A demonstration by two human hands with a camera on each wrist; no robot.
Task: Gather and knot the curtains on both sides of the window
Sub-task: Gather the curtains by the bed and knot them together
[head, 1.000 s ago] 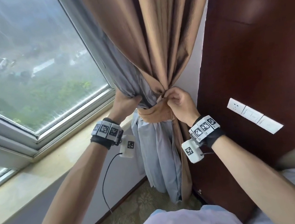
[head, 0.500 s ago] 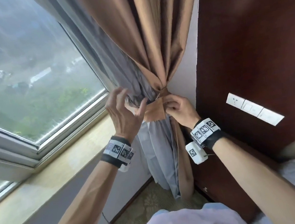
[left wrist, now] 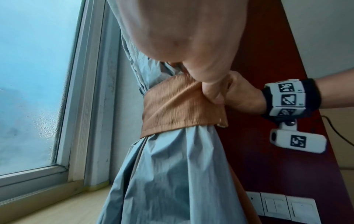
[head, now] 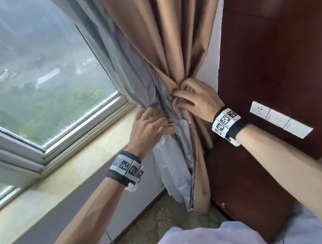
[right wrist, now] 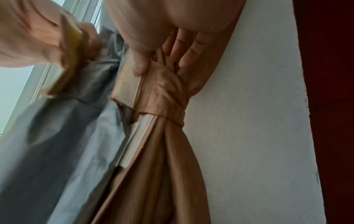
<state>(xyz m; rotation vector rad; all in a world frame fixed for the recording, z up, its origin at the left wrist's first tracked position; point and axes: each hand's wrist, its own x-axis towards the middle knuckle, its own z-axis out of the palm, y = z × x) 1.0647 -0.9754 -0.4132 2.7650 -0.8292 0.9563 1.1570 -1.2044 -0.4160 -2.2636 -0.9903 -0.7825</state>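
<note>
A brown curtain [head: 167,38] with grey lining [head: 127,68] hangs gathered in the corner right of the window. A brown tie band [left wrist: 182,106] wraps the bundle at its waist, also seen in the right wrist view as the band [right wrist: 164,94]. My right hand [head: 196,98] grips the bundle at the waist, thumb on the band's end and fingers behind the folds. My left hand [head: 152,123] is on the window side of the bundle, curled on the band over the grey lining. In the head view the hands and folds hide the band.
The window [head: 24,68] and its pale stone sill [head: 70,176] run along the left. A dark red wood panel [head: 279,43] with a white socket and switches [head: 279,119] stands on the right. Patterned carpet [head: 150,226] lies below.
Half a second ago my left hand was lifted off with fingers spread; now it is back on the bundle, holding the band. My right hand has shifted slightly up the gathered waist.
</note>
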